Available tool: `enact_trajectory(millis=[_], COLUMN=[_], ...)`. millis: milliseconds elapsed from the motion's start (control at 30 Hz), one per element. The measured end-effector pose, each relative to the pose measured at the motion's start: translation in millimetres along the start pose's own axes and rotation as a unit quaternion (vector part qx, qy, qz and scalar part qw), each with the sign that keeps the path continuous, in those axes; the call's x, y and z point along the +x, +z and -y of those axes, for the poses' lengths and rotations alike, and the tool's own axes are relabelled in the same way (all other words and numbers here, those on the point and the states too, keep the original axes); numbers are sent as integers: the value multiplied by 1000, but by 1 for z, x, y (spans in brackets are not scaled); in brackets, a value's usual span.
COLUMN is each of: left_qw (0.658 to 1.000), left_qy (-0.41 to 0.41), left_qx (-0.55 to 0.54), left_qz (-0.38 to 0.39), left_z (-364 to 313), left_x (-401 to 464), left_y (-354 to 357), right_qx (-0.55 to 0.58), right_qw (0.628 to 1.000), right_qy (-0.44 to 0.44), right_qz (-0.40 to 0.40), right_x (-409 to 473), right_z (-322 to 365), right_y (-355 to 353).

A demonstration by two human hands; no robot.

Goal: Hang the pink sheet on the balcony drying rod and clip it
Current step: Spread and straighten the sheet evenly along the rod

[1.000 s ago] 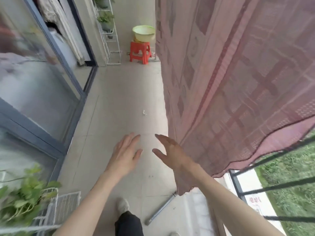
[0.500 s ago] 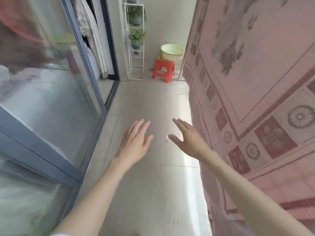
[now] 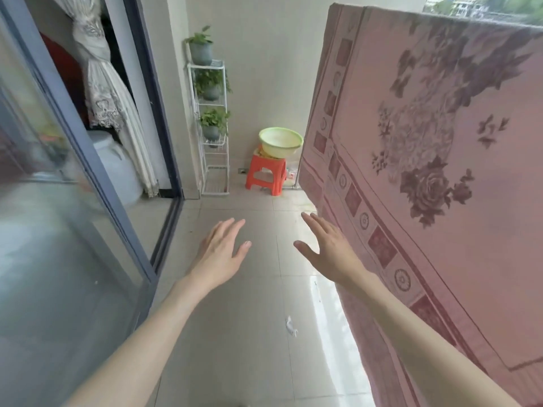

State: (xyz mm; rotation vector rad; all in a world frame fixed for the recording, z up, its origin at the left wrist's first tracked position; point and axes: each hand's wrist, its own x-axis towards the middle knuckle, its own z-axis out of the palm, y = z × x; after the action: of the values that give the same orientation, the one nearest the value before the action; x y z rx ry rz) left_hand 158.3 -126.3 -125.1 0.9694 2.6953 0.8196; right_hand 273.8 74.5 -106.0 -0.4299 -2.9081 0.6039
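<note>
The pink sheet with a dark floral print hangs draped along the right side of the balcony, its top edge folded over something hidden under the cloth. No clips are visible on it. My left hand and my right hand are both stretched out in front of me over the tiled floor, fingers straight, holding nothing. My right hand is just left of the sheet's border, and I cannot tell whether it touches the cloth.
A yellow-green basin sits on a red plastic stool at the far end. A white wire plant rack stands beside it. A sliding glass door lines the left. A small white scrap lies on the tiles.
The view has lifted and moved forward along the balcony, so the sheet's top edge now shows. Both hands stay open and held out in front, holding nothing.
</note>
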Motion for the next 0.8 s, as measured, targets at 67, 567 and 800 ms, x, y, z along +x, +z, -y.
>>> enact_trajectory(millis=[67,567,800], left_qw=[1000,991,983], left_qy=[18,118,157], left_qx=[0,-39,-76], left_qz=[5,51,66], left_z=[3,105,139], left_x=[63,457,638], left_y=[-18,-83,-116], right_qx=[-7,-75,-92], right_qw=[1000,993,986], right_qy=[-3,15,108], right_qz=[-14,-88,-93], right_x=[64,474,608], right_z=[-3,-8,-21], right_y=[-12,-22,-37])
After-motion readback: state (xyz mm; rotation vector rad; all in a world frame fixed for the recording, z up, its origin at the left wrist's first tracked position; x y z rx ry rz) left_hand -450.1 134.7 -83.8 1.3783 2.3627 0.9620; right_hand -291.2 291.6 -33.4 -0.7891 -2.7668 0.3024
